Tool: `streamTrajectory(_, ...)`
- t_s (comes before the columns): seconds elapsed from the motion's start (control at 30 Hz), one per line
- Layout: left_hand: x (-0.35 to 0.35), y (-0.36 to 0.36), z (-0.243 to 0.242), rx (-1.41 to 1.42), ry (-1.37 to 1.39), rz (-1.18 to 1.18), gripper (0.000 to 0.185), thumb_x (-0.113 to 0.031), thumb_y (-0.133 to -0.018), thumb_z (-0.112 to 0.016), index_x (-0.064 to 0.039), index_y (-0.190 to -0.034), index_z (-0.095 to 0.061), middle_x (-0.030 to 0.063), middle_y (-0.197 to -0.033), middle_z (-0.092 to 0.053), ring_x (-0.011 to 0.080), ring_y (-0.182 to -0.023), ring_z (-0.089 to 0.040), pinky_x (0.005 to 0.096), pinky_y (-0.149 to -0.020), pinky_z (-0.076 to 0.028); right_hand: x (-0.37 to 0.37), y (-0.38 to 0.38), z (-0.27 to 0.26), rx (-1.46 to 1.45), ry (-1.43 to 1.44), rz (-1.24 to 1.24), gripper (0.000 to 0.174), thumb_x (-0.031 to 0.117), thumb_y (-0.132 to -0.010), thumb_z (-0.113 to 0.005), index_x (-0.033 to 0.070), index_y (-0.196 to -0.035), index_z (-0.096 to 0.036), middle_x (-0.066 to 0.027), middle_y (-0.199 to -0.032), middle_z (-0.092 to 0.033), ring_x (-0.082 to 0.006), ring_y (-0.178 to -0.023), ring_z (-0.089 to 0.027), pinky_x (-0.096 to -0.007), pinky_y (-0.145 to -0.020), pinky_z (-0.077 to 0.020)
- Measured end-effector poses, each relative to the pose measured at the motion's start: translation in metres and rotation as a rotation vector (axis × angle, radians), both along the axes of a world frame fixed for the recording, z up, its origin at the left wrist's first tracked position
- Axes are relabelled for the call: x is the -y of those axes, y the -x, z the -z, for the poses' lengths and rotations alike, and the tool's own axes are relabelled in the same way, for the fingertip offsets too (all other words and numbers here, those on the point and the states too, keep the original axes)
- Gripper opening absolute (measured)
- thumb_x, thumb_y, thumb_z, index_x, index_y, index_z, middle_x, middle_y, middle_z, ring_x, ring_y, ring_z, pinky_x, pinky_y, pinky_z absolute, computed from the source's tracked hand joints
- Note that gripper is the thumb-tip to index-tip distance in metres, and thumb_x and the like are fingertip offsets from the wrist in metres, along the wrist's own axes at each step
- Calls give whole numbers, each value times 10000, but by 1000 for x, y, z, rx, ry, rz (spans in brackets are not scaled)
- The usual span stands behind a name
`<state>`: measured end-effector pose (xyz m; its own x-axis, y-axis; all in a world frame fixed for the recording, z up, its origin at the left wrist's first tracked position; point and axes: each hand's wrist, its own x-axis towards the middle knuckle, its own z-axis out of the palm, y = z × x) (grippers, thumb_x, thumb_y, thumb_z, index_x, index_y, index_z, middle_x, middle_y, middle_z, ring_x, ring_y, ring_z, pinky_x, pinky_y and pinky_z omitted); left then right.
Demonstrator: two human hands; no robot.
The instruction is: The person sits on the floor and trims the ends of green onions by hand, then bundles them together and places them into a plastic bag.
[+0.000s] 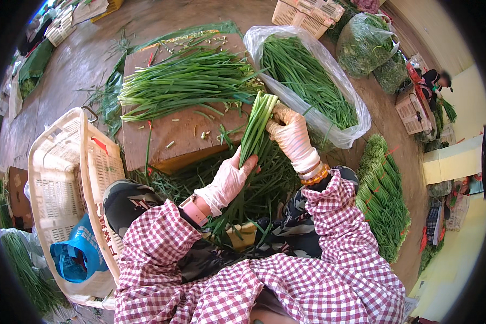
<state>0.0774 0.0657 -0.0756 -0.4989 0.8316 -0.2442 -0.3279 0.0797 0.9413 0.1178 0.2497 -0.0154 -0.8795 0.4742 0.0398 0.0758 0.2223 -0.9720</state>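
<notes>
My gloved left hand [227, 180] is closed around a bunch of garlic chives [256, 131], its pale cut ends pointing up and away from me. My gloved right hand [290, 131] touches the bunch near those ends, fingers bent; whether it grips any stalks is unclear. Beyond my hands, a large heap of chives [186, 83] lies on a wooden board [178, 139] among small trimmed pieces. To its right, a clear plastic bag [358, 131] holds more chives. Loose green leaves [267, 186] lie below my hands, between my knees.
A white plastic basket [56, 174] with a blue bag [81, 251] stands at my left. Tied chive bunches [382, 198] are stacked on the floor at my right. Filled plastic bags [364, 46] and a crate [305, 16] stand farther off. Another person [433, 83] works at the far right.
</notes>
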Motion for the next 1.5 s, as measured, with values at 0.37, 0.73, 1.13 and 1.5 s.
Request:
streamTrajectory(0.37,4,2,-8,21,-118,63,510,-344,-1008,-613,-137,-1450,-464,-19,-1113,-630,92,-890,-612,255,-744,-481,-75,-8,-25,-289,-380,440,131,246,-969,-668,127,-1016,-694,-11,-818,-704,-115,-592,-598,-276,-538,-484)
streamTrajectory(0.73,23,40,28,-520,228,-95,638,-354,-972,-626,-272,-1538,-342,225,-912,-689,369,-822,-677,405,-776,-521,-148,-151,-109,-429,-92,652,146,227,-971,-667,95,-1034,-664,14,-834,-652,-74,-650,-562,-215,-545,-447)
streamTrajectory(1.13,20,36,22,-856,266,18,655,-346,-955,-638,-286,-1532,-334,216,-824,-678,422,-777,-659,464,-700,-518,-23,-20,-28,-119,-1210,-272,359,252,-850,-746,188,-1198,-689,-39,-800,-694,-246,-673,-639,-375,-640,-482)
streamTrajectory(1.5,26,44,1,-834,331,97,687,-282,-903,-708,-285,-1509,-385,204,-962,-706,418,-872,-675,447,-760,-545,-35,-7,-2,-86,-1139,-389,211,133,-841,-755,102,-1038,-689,-48,-871,-718,-249,-723,-657,-349,-648,-503)
